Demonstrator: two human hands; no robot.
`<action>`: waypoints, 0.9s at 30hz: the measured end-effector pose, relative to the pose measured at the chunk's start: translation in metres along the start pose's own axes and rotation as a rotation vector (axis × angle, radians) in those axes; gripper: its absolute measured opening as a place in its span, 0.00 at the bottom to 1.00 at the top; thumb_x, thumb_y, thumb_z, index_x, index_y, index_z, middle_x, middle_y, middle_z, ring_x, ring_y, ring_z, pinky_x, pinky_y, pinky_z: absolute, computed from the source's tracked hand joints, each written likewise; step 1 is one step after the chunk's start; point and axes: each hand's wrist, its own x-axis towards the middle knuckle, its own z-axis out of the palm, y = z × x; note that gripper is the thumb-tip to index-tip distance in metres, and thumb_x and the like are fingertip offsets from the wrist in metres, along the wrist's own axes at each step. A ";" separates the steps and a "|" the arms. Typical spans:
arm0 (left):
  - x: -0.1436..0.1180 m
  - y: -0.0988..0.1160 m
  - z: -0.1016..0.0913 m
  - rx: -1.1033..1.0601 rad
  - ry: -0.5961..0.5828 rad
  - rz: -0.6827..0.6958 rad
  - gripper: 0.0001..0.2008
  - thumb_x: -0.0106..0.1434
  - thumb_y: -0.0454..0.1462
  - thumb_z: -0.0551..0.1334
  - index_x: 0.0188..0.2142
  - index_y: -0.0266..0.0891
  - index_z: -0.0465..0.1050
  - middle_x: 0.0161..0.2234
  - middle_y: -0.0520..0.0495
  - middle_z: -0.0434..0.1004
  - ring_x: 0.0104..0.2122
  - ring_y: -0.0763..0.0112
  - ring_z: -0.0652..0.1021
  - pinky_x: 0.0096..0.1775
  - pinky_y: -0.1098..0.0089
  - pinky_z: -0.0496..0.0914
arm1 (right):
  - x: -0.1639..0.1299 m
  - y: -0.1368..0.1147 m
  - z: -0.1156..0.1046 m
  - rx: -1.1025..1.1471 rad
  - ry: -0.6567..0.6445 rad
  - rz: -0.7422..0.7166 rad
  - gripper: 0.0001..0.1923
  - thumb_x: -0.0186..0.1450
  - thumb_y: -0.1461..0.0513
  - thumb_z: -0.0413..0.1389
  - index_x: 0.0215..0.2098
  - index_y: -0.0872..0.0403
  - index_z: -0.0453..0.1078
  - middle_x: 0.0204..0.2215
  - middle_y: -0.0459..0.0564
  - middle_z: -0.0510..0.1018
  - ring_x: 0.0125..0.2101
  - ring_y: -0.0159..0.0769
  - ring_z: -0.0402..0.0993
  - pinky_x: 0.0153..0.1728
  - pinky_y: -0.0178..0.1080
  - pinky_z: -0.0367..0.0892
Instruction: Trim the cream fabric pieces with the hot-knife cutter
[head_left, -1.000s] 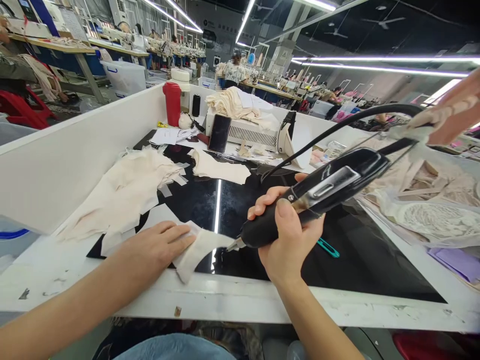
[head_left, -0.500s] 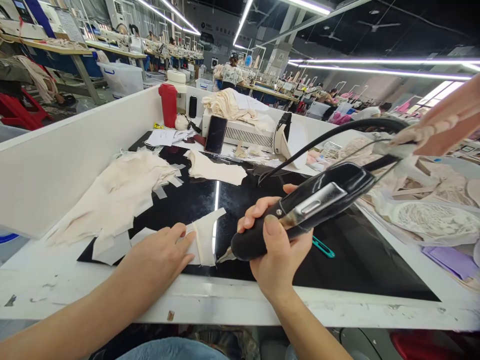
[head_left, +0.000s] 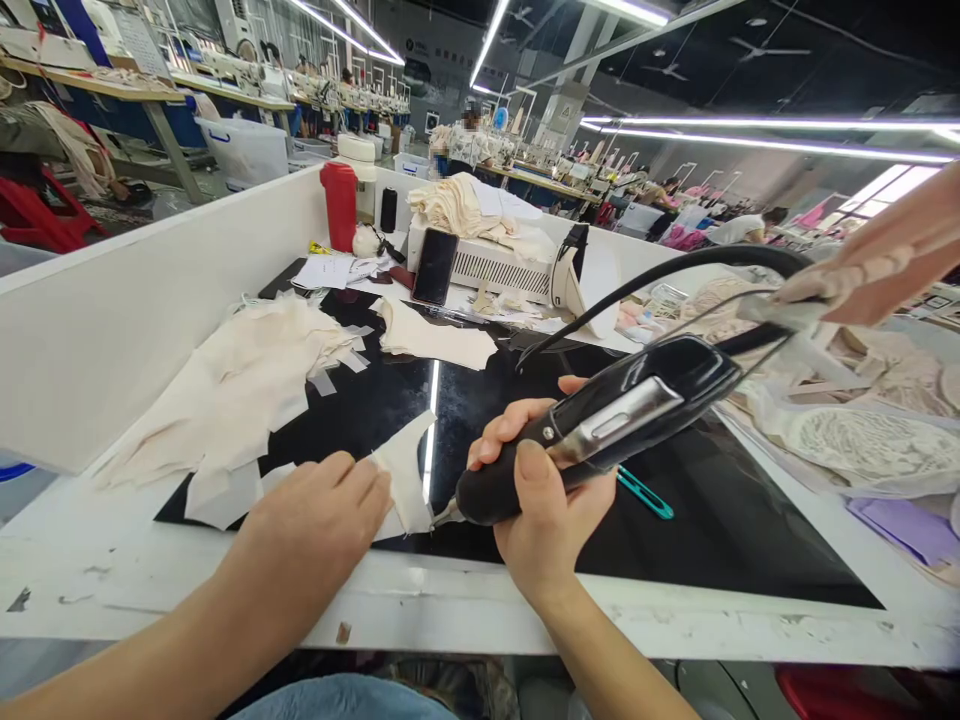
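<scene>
My right hand grips a black corded hand tool with a silver lever along its body, the thumb pressed near the lever. The tool slants down to the left, and its narrow metal tip reaches the lower right corner of a small cream fabric piece. That piece lies on a glossy black mat. Over its left part, my left hand is closed with curled fingers on the fabric; the hand hides what lies beneath. A white strip shows behind this hand.
Cream fabric pieces are heaped at the left, with another cream piece behind. A teal cutter lies right of my right hand. A phone and red bottle stand behind. Lace pieces fill the right side.
My left fingers have gone from lying stretched on the fabric to curled on it. The fabric piece has turned slightly, its upper end shifting left. The tool has moved a little left.
</scene>
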 end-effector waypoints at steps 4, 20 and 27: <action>0.005 0.009 0.000 -0.242 0.222 0.211 0.14 0.70 0.23 0.52 0.41 0.33 0.77 0.34 0.45 0.78 0.35 0.60 0.78 0.34 0.63 0.73 | 0.000 0.002 -0.001 -0.013 -0.024 -0.010 0.23 0.66 0.61 0.65 0.55 0.46 0.63 0.33 0.39 0.76 0.25 0.27 0.74 0.27 0.35 0.74; 0.001 -0.003 0.030 -0.297 0.274 0.336 0.16 0.74 0.24 0.51 0.53 0.29 0.75 0.52 0.40 0.81 0.52 0.61 0.79 0.58 0.61 0.73 | 0.000 0.002 -0.003 -0.016 -0.047 -0.021 0.21 0.67 0.62 0.64 0.55 0.45 0.64 0.33 0.39 0.76 0.26 0.26 0.74 0.28 0.35 0.74; 0.004 -0.005 0.031 -0.331 0.273 0.323 0.15 0.74 0.25 0.53 0.52 0.31 0.76 0.48 0.42 0.81 0.49 0.60 0.79 0.59 0.58 0.72 | 0.000 0.002 -0.003 -0.018 -0.040 -0.012 0.21 0.67 0.61 0.64 0.55 0.45 0.64 0.33 0.39 0.76 0.26 0.26 0.74 0.28 0.34 0.74</action>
